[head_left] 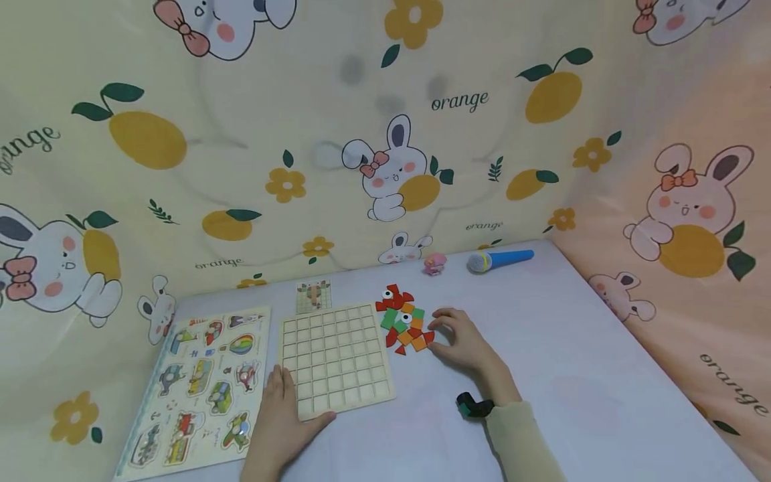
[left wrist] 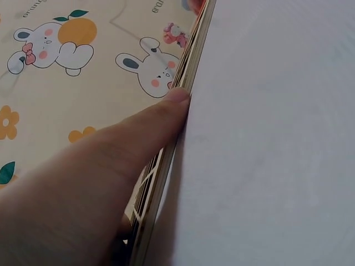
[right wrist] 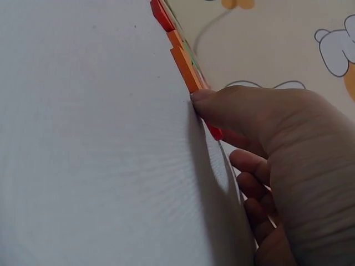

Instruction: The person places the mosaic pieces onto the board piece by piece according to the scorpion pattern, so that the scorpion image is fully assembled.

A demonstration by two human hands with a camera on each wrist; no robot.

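A pale square grid board (head_left: 337, 358) lies flat with its cells bare. At its lower left corner rests my left hand (head_left: 283, 418), fingers along the left edge and thumb at the bottom edge; in the left wrist view the thumb of that hand (left wrist: 105, 160) touches the board's side (left wrist: 161, 177). Red, orange and green pieces (head_left: 405, 337) lie grouped right of the board. My right hand (head_left: 462, 343) pinches a red piece (head_left: 429, 337) at the group's right side between thumb and fingers. In the right wrist view the hand (right wrist: 272, 133) partly hides this red piece (right wrist: 214, 132).
A picture puzzle board (head_left: 199, 381) lies to the left. Behind the grid board is a small patterned card (head_left: 314, 296). A pink figure (head_left: 434, 264) and a blue toy microphone (head_left: 506, 260) stand or lie at the back, before a printed cloth wall.
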